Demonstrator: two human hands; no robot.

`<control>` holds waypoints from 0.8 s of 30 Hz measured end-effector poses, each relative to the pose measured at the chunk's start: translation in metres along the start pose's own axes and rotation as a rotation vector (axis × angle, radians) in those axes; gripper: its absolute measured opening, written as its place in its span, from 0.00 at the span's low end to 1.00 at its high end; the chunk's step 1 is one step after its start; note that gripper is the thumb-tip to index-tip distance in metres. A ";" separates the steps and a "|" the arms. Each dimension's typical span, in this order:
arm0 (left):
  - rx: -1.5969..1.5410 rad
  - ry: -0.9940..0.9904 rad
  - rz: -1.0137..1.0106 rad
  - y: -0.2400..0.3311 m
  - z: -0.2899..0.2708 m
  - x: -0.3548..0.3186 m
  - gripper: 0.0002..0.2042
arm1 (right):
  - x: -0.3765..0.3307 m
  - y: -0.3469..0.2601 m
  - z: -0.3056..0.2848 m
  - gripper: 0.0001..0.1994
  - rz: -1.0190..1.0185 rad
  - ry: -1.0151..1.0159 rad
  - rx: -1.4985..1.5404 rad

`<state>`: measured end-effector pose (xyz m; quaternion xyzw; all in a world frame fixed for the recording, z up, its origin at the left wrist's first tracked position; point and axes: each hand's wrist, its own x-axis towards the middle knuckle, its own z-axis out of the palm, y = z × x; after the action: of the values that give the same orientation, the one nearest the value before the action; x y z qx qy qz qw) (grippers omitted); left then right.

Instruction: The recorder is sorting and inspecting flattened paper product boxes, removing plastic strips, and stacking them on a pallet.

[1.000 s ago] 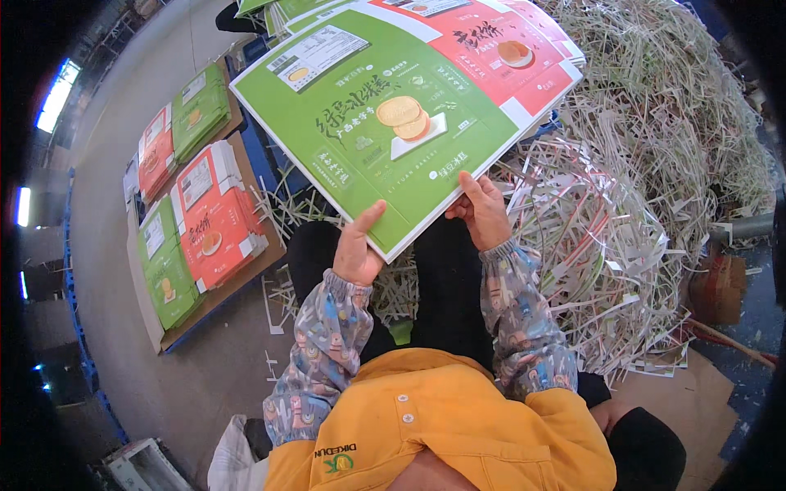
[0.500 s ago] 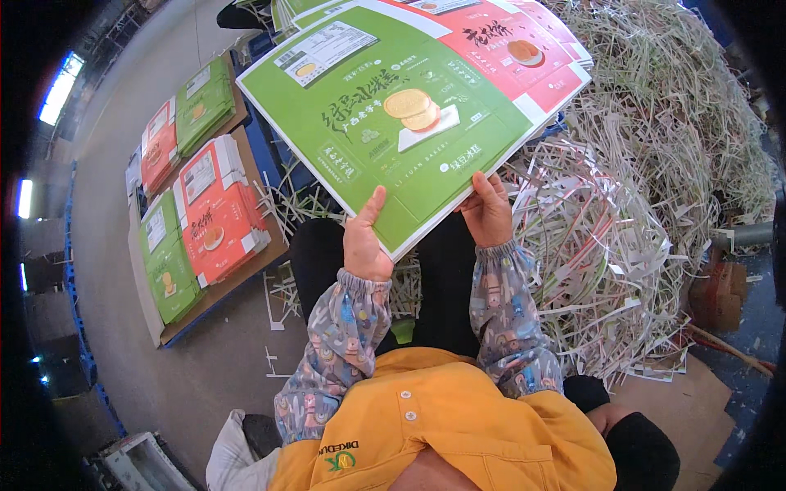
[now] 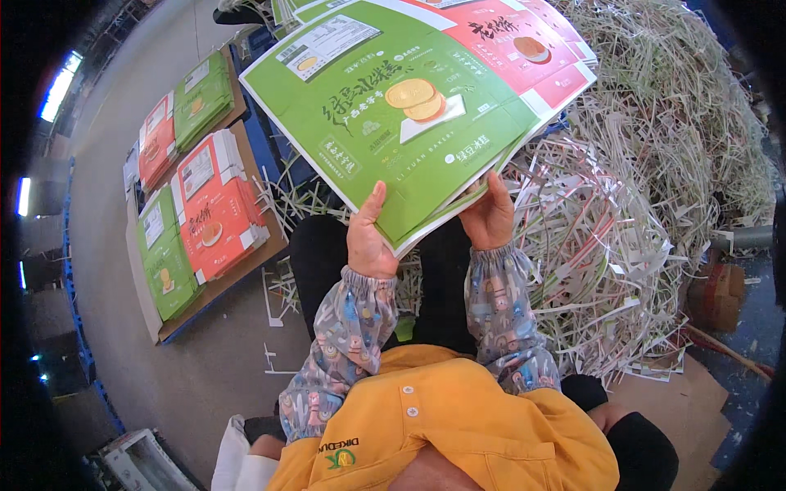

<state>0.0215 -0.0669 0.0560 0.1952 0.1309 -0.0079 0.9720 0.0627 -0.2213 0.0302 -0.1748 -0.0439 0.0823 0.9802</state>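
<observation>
A stack of large printed cardboard sheets (image 3: 385, 180), green on the left and red on the right with pictures of round cakes, lies tilted in front of me. At its nearest corner my left hand (image 3: 371, 237) grips the edge, thumb on top and fingers hidden underneath. Further right along the near edge, my right hand (image 3: 490, 214) pinches the sheets, with its thumb at the edge. Close to that hand the layers gape slightly. Patterned sleeve covers reach up both forearms.
On my left, a low pallet with a cardboard base (image 3: 229, 303) carries piles of green boxboard (image 3: 168, 254) and red boxboard (image 3: 217, 204). A big heap of shredded paper strips (image 3: 598, 254) fills the right side. A brown carton (image 3: 715, 299) sits beyond it.
The sheets' near edge has lifted and parted a little by my right hand, whose fingers have slid further under. My left hand has shifted slightly right and stays on the corner.
</observation>
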 end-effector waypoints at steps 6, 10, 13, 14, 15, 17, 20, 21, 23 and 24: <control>0.014 -0.046 0.011 0.000 0.002 0.000 0.21 | 0.001 0.003 0.012 0.07 0.062 -0.132 0.119; -0.010 -0.034 0.015 -0.002 0.006 -0.002 0.20 | 0.003 0.001 0.006 0.10 0.143 -0.285 0.183; -0.028 -0.025 0.018 -0.002 0.003 0.000 0.20 | 0.003 0.001 0.008 0.10 0.175 -0.275 0.177; -0.029 -0.023 0.022 0.000 0.003 0.001 0.20 | 0.004 0.002 0.010 0.10 0.179 -0.276 0.178; -0.032 -0.035 0.021 0.002 0.002 0.003 0.20 | 0.003 0.002 0.015 0.10 0.152 -0.139 0.122; -0.036 -0.045 0.017 0.002 0.001 0.005 0.20 | -0.003 0.003 0.026 0.07 0.059 0.065 -0.048; -0.035 -0.055 0.019 0.004 0.004 0.003 0.20 | -0.003 -0.006 0.018 0.07 0.177 -0.051 0.093; -0.035 -0.061 0.007 0.006 0.005 0.002 0.20 | -0.003 -0.006 0.019 0.07 0.177 -0.052 0.093; -0.035 -0.067 -0.003 0.006 0.006 0.003 0.20 | -0.004 -0.005 0.024 0.07 0.190 0.031 0.124; -0.013 -0.050 0.011 0.004 0.005 0.004 0.20 | -0.004 -0.005 0.023 0.07 0.187 0.032 0.123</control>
<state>0.0267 -0.0656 0.0612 0.1893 0.1056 -0.0064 0.9762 0.0563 -0.2189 0.0533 -0.1187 -0.0067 0.1733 0.9777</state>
